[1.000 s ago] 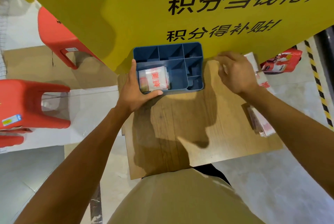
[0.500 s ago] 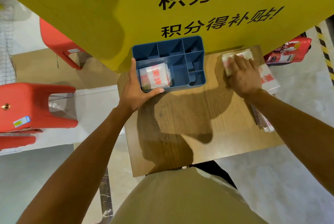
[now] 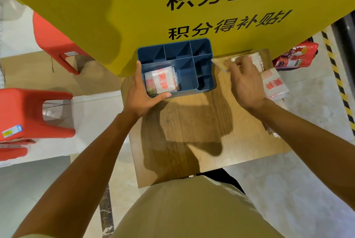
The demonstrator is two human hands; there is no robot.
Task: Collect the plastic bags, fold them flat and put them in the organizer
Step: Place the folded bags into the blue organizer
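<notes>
While the left hand (image 3: 141,96) grips the organizer (image 3: 175,66), the right hand's (image 3: 245,82) grip pinches a folded plastic bag (image 3: 254,60).

Yellow sign board (image 3: 134,7), black print, two lines. Upper line, large: 积分当钱花, followed by a comma. Lower line, smaller: 积分得补贴!

Folded plastic bag (image 3: 162,81) in the large front-left compartment of the blue organizer (image 3: 184,84): red characters on white, seen upside down, not legible with certainty.

Second plastic bag (image 3: 273,86) on the surface at the right: red characters of the same style, also inverted, not legible.

Red packet (image 3: 295,59) on the floor at far right: printed graphics, text too small to read.

Red stool (image 3: 28,115), lower left: blue and yellow sticker, print illegible.
</notes>
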